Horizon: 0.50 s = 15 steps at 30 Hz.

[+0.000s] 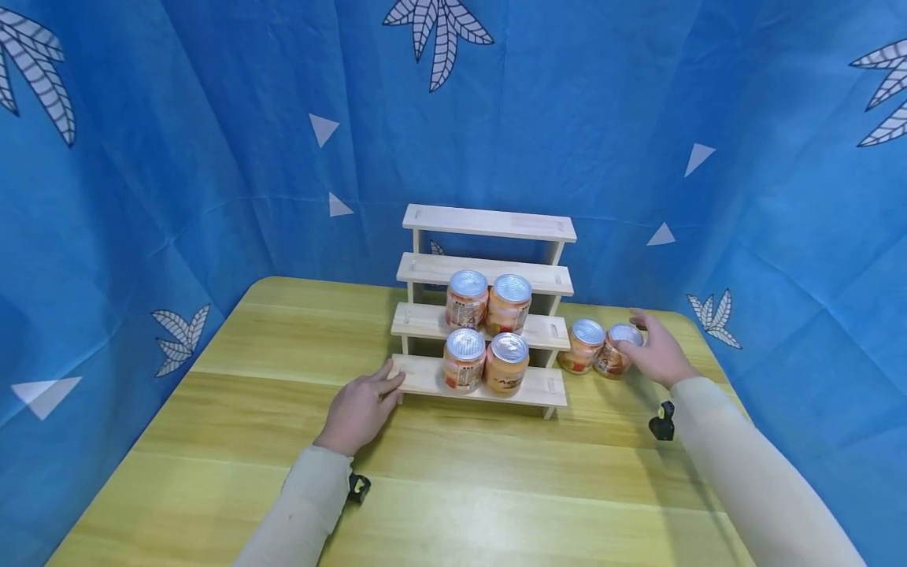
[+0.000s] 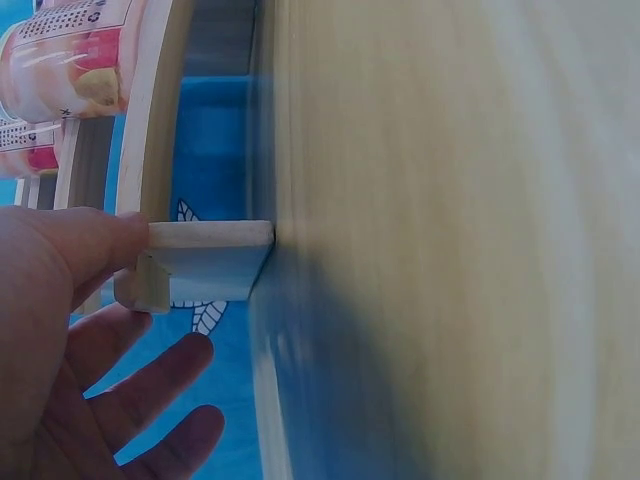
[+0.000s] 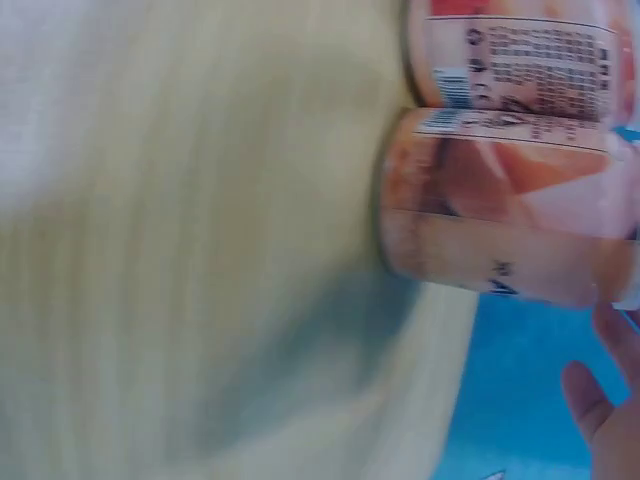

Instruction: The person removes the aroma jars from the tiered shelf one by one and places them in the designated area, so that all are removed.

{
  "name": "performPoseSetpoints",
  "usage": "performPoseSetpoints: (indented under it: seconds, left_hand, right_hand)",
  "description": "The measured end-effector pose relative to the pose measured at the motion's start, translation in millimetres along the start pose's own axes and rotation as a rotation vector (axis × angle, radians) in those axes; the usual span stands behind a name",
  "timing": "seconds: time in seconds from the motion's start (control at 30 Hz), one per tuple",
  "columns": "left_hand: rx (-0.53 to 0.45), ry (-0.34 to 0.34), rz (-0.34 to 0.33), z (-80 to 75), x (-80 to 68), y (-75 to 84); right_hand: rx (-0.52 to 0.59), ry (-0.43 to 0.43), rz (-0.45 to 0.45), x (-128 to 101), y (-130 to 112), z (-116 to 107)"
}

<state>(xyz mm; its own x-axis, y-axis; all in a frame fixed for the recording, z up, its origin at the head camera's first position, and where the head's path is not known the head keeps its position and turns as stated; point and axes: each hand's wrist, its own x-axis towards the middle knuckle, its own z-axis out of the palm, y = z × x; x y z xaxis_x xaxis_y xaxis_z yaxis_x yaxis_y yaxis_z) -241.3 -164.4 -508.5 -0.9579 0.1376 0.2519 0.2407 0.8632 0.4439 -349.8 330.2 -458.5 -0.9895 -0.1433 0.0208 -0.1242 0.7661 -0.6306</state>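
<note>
Curved loosely around the rightmost can (image 1: 615, 350), our right hand (image 1: 655, 352) had its fingertips at the can's silver lid and its palm beside the can's right flank; from the head view we could not confirm whether the fingers had closed fully on the can. The right wrist view was blurred and showed only fingertips (image 3: 610, 400) near the can's (image 3: 500, 215) top end, with a second can (image 3: 520, 55) touching it.

That can stood upright on the table (image 1: 453, 472), just right of the wooden stepped shelf (image 1: 485, 307) and touching a neighbouring can (image 1: 583, 344) on its left.

Our left hand (image 1: 363, 409) rested on the table at the shelf's front left corner. Its fingers were extended, not curled around anything, and its fingertips touched the left end of the lowest step. In the left wrist view the thumb (image 2: 85, 245) pressed against that step end (image 2: 205, 262).

Four further cans stood on the shelf: two (image 1: 464, 360) (image 1: 506, 363) side by side on the lowest step, and two (image 1: 467, 298) (image 1: 509, 303) side by side on the step above. The upper two steps carried no cans.

Blue cloth (image 1: 212, 142) printed with white leaves and triangles enclosed the table on three sides.
</note>
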Motion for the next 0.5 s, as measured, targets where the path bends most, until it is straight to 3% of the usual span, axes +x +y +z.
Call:
performPoseSetpoints:
  seconds: [0.2,0.5]
  left_hand:
    - [-0.001,-0.004,0.002,-0.1,0.5,-0.7]
    - [-0.009,-0.004,0.007,-0.5,-0.8,0.1]
  right_hand:
    - [-0.044,0.068,-0.026,6,-22,-14]
    - [-0.065,0.123,-0.158,21,-75,-20]
